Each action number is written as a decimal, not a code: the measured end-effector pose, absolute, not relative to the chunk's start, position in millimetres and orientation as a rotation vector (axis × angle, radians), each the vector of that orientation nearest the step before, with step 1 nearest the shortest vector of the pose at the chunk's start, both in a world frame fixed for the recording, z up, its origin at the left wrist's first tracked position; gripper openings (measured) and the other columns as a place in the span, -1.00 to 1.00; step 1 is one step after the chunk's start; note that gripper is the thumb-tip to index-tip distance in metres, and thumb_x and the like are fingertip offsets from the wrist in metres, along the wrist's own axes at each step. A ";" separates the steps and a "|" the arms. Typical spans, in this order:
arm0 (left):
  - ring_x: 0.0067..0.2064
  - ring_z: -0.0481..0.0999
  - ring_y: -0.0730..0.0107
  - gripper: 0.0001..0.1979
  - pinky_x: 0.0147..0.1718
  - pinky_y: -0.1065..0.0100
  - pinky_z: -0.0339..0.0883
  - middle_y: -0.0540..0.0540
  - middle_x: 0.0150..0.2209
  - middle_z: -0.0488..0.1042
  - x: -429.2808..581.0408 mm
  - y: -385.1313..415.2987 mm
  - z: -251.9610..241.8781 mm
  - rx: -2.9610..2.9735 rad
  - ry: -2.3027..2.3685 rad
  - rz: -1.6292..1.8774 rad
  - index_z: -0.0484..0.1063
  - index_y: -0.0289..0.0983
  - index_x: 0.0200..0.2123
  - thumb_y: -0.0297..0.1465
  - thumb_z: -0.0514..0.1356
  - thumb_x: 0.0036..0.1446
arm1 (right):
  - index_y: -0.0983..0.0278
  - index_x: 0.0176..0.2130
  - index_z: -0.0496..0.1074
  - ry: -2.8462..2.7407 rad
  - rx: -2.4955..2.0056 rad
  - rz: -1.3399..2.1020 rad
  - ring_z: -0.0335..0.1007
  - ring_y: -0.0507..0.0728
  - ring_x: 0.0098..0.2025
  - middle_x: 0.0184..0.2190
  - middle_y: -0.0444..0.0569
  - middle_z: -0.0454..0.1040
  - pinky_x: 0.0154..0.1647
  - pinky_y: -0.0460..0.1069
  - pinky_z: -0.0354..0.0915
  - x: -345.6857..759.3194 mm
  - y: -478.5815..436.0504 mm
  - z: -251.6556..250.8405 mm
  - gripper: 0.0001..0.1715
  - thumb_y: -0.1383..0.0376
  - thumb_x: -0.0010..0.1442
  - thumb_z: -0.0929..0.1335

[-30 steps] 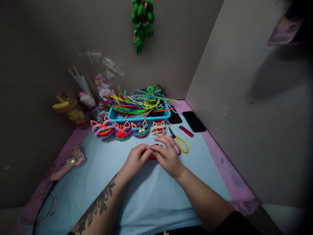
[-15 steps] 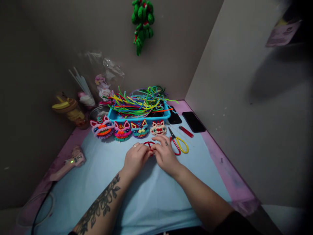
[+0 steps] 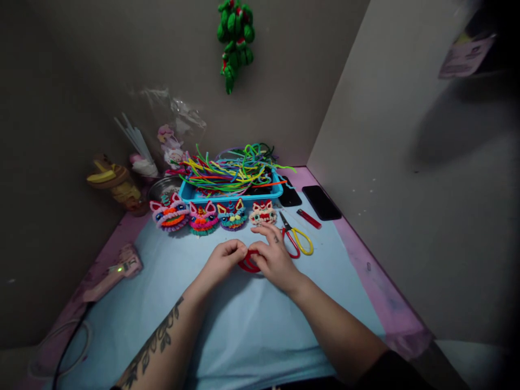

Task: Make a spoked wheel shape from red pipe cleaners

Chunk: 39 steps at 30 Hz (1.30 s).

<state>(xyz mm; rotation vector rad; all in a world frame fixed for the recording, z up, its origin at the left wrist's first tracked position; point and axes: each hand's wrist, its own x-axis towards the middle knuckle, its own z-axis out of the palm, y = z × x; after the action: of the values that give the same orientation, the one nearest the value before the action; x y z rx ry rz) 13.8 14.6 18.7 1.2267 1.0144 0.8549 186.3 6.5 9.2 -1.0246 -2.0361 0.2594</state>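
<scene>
Both hands meet over the light blue mat (image 3: 244, 319) and pinch a red pipe cleaner (image 3: 247, 264) bent into a loop. My left hand (image 3: 220, 262) has its fingers curled shut on the loop's left side. My right hand (image 3: 273, 257) grips the right side, index finger stretched forward. A row of finished pipe-cleaner animal faces (image 3: 203, 216) lies just beyond the hands. Scissors with red and yellow handles (image 3: 296, 239) rest close to my right hand.
A blue tray (image 3: 231, 192) heaped with coloured pipe cleaners stands at the back. Two dark phones (image 3: 322, 201) and a red lighter (image 3: 309, 218) lie at the right. A pink glue gun (image 3: 116, 271) with its cord lies at the left. Walls enclose the desk.
The red loop pointed away from me half a second ago; now it curves toward me between the hands. My left hand has shifted slightly left and back.
</scene>
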 end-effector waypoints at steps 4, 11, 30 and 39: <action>-0.52 0.23 0.49 -0.63 -0.47 0.45 0.10 0.00 -0.60 0.33 14.6 14.6 20.7 1.204 0.990 0.847 0.35 -0.33 -0.57 -0.12 0.30 -0.11 | 0.19 -0.37 0.46 -2.027 -0.995 0.222 -0.03 0.29 0.22 0.04 0.01 0.29 0.16 0.29 0.12 188.6 7.9 8.9 -0.83 0.44 0.11 0.32; -0.49 0.25 0.45 -0.67 -0.45 0.44 0.10 0.01 -0.58 0.32 16.1 11.2 27.0 1.430 1.028 0.835 0.34 -0.31 -0.55 -0.16 0.20 0.04 | 0.20 -0.38 0.47 -1.987 -1.012 0.335 -0.03 0.28 0.22 0.04 0.01 0.30 0.18 0.26 0.09 188.6 6.4 10.1 -0.84 0.41 0.13 0.31; -0.45 0.28 0.41 -0.71 -0.42 0.38 0.15 -0.01 -0.53 0.33 19.0 8.1 27.0 1.598 1.130 0.924 0.31 -0.28 -0.51 -0.21 0.09 0.13 | 0.17 -0.21 0.40 -1.836 -1.027 0.259 0.08 0.26 0.17 0.02 0.03 0.29 0.16 0.26 0.12 185.0 5.1 11.9 -0.79 0.41 0.13 0.31; -0.47 0.30 0.41 -0.66 -0.43 0.39 0.15 -0.04 -0.54 0.36 20.9 8.2 25.2 1.458 1.055 0.898 0.36 -0.31 -0.50 -0.14 0.15 0.08 | 0.17 -0.30 0.45 -1.938 -1.043 0.069 0.01 0.29 0.20 0.05 0.00 0.27 0.20 0.30 0.08 187.1 3.8 12.6 -0.77 0.47 0.14 0.28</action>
<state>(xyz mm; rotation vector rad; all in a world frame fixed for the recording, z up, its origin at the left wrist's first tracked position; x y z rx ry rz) 20.9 8.2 25.2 1.4583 1.0554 0.8982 187.1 3.8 12.6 -1.0433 -1.9382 0.0687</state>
